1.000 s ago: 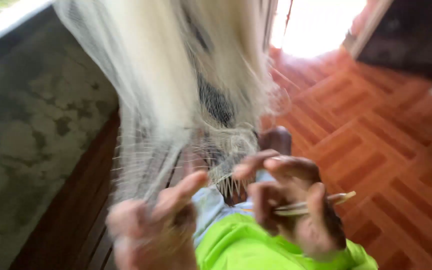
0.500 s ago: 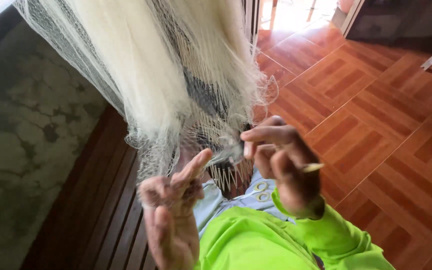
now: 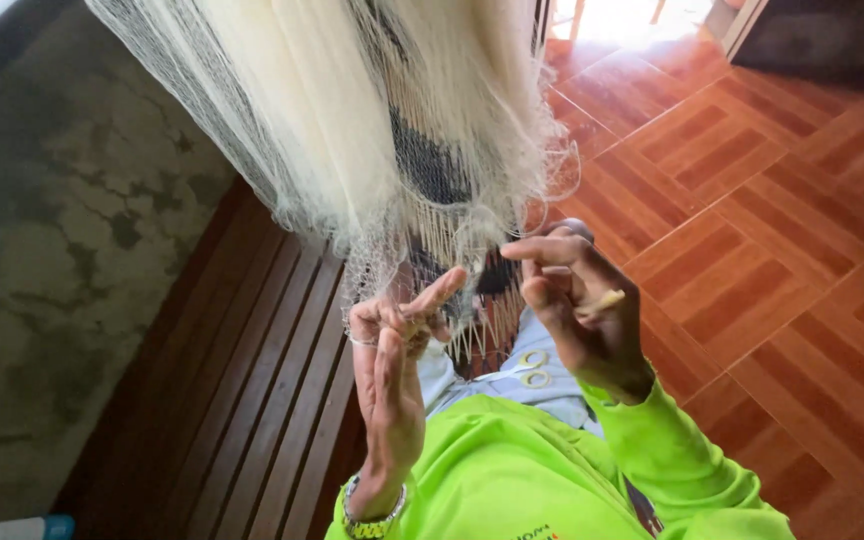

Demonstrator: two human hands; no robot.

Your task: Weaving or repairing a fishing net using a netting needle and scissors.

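Both hands had risen slightly and spread apart since half a second before, and the view had steadied. Nearest, a lime sleeve [image 3: 552, 480] covered the right arm; a metal watch [image 3: 372, 518] sat on the left wrist. Left hand [image 3: 392, 370] stood upright, its grip pinched narrow on strands of the net's lower edge, forefinger pointing up and right. Right hand [image 3: 577, 305] was just beside it, apart, fingers curled round a pale netting needle [image 3: 602, 300], forefinger and thumb reaching toward the mesh. Between and below them, scissors [image 3: 532, 368] with pale handles lay on grey cloth in the lap. Net [image 3: 372, 130], white and bunched, hung from above down to the hands, a darker patch within it. Beyond: slatted wooden bench [image 3: 242, 380] to the left, stained concrete wall [image 3: 62, 260] behind it, red tiled floor [image 3: 752, 200] to the right.
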